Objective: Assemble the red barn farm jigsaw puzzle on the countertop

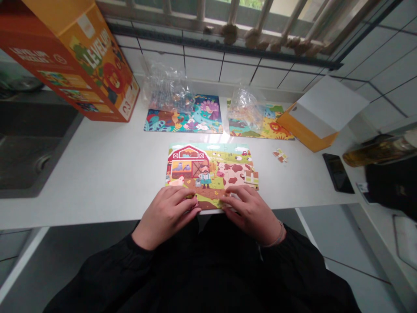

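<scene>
A farm jigsaw puzzle (pixel 211 158) with a red barn, a farmer and a cow lies in front of me near the counter's front edge. My left hand (pixel 171 211) covers its lower left corner, fingers bent on top and thumb at the front edge. Over the lower right part, my right hand (pixel 250 210) has its thumb and fingertips closed around a small puzzle piece (pixel 224 201), mostly hidden by the fingers. One loose puzzle piece (pixel 251 177) rests over the cow's right side. A few joined pieces (pixel 280 155) lie on the counter to the right.
Behind are a blue puzzle board (pixel 208 117) and a yellow one (pixel 270 130), each under a clear plastic bag (pixel 246 108). An orange box (pixel 97 74) stands left beside a dark sink (pixel 22 165). At right are an open carton (pixel 312 117), a phone (pixel 338 173) and a bottle (pixel 378 150).
</scene>
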`<state>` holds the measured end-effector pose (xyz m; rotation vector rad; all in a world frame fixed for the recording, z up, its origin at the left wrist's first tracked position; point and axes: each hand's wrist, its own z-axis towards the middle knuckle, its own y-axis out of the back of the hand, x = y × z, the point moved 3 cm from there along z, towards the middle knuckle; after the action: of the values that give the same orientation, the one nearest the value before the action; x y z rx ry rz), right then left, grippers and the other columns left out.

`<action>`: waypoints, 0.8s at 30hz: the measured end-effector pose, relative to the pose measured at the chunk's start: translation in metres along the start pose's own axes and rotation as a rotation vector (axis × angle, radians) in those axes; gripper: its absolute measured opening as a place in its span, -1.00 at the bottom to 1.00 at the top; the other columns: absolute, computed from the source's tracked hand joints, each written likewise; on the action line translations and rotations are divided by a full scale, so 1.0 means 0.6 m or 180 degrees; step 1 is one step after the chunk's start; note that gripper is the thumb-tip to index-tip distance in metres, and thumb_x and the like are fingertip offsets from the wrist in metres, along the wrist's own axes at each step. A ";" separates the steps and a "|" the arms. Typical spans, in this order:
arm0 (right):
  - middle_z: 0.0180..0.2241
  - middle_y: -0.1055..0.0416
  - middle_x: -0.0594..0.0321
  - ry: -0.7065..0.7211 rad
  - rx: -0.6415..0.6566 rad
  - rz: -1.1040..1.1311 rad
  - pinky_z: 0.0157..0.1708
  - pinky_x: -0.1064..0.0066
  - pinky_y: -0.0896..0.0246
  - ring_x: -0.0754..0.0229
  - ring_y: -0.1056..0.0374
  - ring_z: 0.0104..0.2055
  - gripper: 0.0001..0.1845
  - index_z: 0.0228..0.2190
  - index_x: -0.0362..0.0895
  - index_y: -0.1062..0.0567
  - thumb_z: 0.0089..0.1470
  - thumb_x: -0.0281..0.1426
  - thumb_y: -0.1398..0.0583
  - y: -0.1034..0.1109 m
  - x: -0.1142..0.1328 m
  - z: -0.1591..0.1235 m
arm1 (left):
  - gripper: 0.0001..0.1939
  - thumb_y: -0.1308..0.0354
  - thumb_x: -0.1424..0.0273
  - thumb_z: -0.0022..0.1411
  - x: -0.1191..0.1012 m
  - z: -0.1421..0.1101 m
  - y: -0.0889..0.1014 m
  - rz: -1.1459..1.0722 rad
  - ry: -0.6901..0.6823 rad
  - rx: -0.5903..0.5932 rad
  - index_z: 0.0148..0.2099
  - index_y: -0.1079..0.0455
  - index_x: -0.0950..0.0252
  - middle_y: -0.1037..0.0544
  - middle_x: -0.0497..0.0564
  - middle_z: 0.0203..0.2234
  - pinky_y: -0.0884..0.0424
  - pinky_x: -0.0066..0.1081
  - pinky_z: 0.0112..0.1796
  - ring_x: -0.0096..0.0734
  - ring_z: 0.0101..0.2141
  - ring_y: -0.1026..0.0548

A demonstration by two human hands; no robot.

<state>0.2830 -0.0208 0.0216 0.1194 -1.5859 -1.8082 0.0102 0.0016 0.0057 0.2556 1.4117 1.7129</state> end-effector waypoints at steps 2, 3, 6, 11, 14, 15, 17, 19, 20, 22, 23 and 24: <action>0.06 -0.56 0.03 -0.0202 -0.0291 -0.0076 0.09 -0.05 -0.47 -0.12 -0.47 0.09 -0.74 0.06 0.01 -0.60 0.38 -0.40 -0.27 0.015 -0.025 -0.004 | -0.83 -0.34 0.36 0.43 0.000 0.000 0.000 -0.0003 -0.0012 -0.0022 0.05 -0.57 0.16 -0.67 0.11 0.05 -0.51 -0.06 0.05 -0.09 0.03 -0.59; 0.05 -0.57 0.02 -0.0365 -0.0462 -0.0170 0.08 -0.06 -0.47 -0.13 -0.48 0.08 -0.75 0.05 0.01 -0.60 0.38 -0.39 -0.25 0.024 -0.043 -0.007 | -0.82 -0.34 0.36 0.43 -0.001 0.000 0.001 -0.0005 -0.0019 -0.0032 0.05 -0.57 0.16 -0.67 0.10 0.05 -0.51 -0.07 0.04 -0.09 0.03 -0.59; 0.01 -0.59 -0.05 -0.0972 -0.0832 -0.0683 0.12 -0.14 -0.42 -0.20 -0.48 0.07 -0.78 0.00 -0.06 -0.60 0.39 -0.36 -0.21 0.055 -0.120 -0.021 | -0.83 -0.34 0.36 0.43 -0.001 0.000 0.001 -0.0012 -0.0042 -0.0032 0.05 -0.56 0.16 -0.67 0.10 0.05 -0.50 -0.07 0.05 -0.09 0.03 -0.59; 0.07 -0.60 -0.16 -0.1570 -0.1050 -0.1143 0.19 -0.21 -0.32 -0.27 -0.49 0.12 -0.69 0.02 -0.15 -0.57 0.34 -0.30 -0.18 0.096 -0.252 -0.042 | -0.84 -0.32 0.36 0.45 -0.002 0.000 0.003 0.0008 -0.0068 -0.0041 0.04 -0.55 0.17 -0.67 0.11 0.05 -0.50 -0.07 0.03 -0.09 0.02 -0.58; 0.08 -0.60 -0.21 -0.1611 -0.1010 -0.1080 0.21 -0.23 -0.32 -0.29 -0.49 0.13 -0.62 0.05 -0.18 -0.57 0.33 -0.23 -0.20 0.109 -0.282 -0.038 | -0.84 -0.32 0.36 0.45 -0.001 -0.001 0.002 0.0004 -0.0058 -0.0025 0.05 -0.55 0.16 -0.66 0.10 0.05 -0.49 -0.07 0.04 -0.08 0.03 -0.59; 0.08 -0.60 -0.20 -0.1532 -0.0982 -0.1012 0.22 -0.22 -0.32 -0.28 -0.49 0.15 -0.61 0.06 -0.18 -0.57 0.34 -0.22 -0.20 0.111 -0.279 -0.033 | -0.84 -0.32 0.36 0.45 -0.001 -0.001 0.001 0.0002 -0.0049 -0.0023 0.06 -0.55 0.16 -0.66 0.10 0.05 -0.49 -0.07 0.05 -0.08 0.03 -0.59; 0.09 -0.61 -0.12 -0.1249 -0.0819 -0.0781 0.26 -0.17 -0.32 -0.23 -0.48 0.19 -0.63 0.06 -0.14 -0.59 0.36 -0.21 -0.21 0.109 -0.259 -0.023 | -0.84 -0.32 0.35 0.46 0.000 -0.002 0.001 -0.0009 -0.0041 -0.0021 0.06 -0.55 0.15 -0.66 0.10 0.05 -0.49 -0.07 0.05 -0.08 0.03 -0.58; 0.12 -0.61 -0.05 -0.0929 -0.0502 -0.0491 0.29 -0.12 -0.34 -0.19 -0.49 0.21 -0.62 0.08 -0.10 -0.59 0.37 -0.17 -0.26 0.099 -0.229 -0.015 | -0.84 -0.32 0.36 0.46 0.000 -0.002 0.000 -0.0020 -0.0037 -0.0019 0.05 -0.55 0.16 -0.66 0.10 0.04 -0.49 -0.07 0.05 -0.08 0.03 -0.58; 0.14 -0.60 -0.03 -0.0815 -0.0328 -0.0359 0.29 -0.11 -0.36 -0.17 -0.49 0.21 -0.60 0.10 -0.10 -0.58 0.35 -0.16 -0.29 0.092 -0.215 -0.013 | -0.84 -0.32 0.36 0.45 0.000 -0.001 0.000 -0.0026 -0.0036 -0.0022 0.05 -0.55 0.16 -0.66 0.10 0.05 -0.49 -0.07 0.05 -0.09 0.03 -0.58; 0.16 -0.58 -0.03 -0.0699 -0.0066 -0.0154 0.27 -0.11 -0.40 -0.16 -0.49 0.21 -0.55 0.13 -0.09 -0.57 0.31 -0.15 -0.35 0.079 -0.193 -0.012 | -0.84 -0.32 0.36 0.45 -0.001 0.000 0.001 -0.0027 -0.0032 -0.0022 0.05 -0.55 0.17 -0.66 0.10 0.05 -0.49 -0.08 0.05 -0.09 0.03 -0.58; 0.16 -0.58 -0.02 -0.0698 -0.0005 -0.0093 0.25 -0.10 -0.43 -0.15 -0.50 0.19 -0.54 0.14 -0.08 -0.58 0.30 -0.16 -0.37 0.074 -0.186 -0.014 | -0.84 -0.32 0.36 0.45 -0.001 0.001 0.001 -0.0021 -0.0032 -0.0023 0.05 -0.55 0.17 -0.66 0.10 0.05 -0.49 -0.08 0.04 -0.09 0.03 -0.58; 0.14 -0.58 -0.02 -0.0716 0.0018 -0.0051 0.23 -0.10 -0.45 -0.15 -0.50 0.18 -0.55 0.13 -0.08 -0.58 0.30 -0.17 -0.38 0.071 -0.181 -0.015 | -0.85 -0.32 0.36 0.45 -0.001 0.001 0.001 -0.0015 -0.0035 -0.0022 0.04 -0.55 0.17 -0.66 0.10 0.05 -0.49 -0.08 0.04 -0.09 0.03 -0.58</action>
<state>0.3869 0.0330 0.0165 -0.0718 -1.7488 -1.8830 0.0105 0.0017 0.0068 0.2573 1.3973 1.7099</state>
